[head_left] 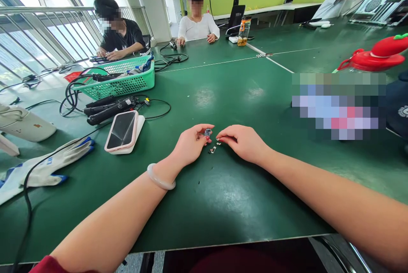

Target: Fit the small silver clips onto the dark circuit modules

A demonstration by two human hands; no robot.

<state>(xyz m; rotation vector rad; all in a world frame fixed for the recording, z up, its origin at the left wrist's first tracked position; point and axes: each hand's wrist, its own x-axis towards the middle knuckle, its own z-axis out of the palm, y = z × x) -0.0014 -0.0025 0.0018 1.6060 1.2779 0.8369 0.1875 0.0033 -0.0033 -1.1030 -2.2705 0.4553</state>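
Observation:
Near the middle of the green table, my left hand [190,144] pinches a small dark block with grey-blue detail [208,132], perhaps an electronic part; its exact kind is too small to tell. A pale bracelet [161,178] circles my left wrist. My right hand [244,141] is just to the right, its thumb and forefinger closed on a tiny pale piece [218,139]. Between and below the hands lie a small white-framed piece [213,149] and some tiny bits on the tabletop.
To the left are a phone [123,130], a black hair-straightener-like tool [111,109], a cable, a work glove [54,164] and a green basket [117,79]. A red-lidded container [371,56] stands at right. People sit across the table [229,73]; a bottle [244,30] stands far back.

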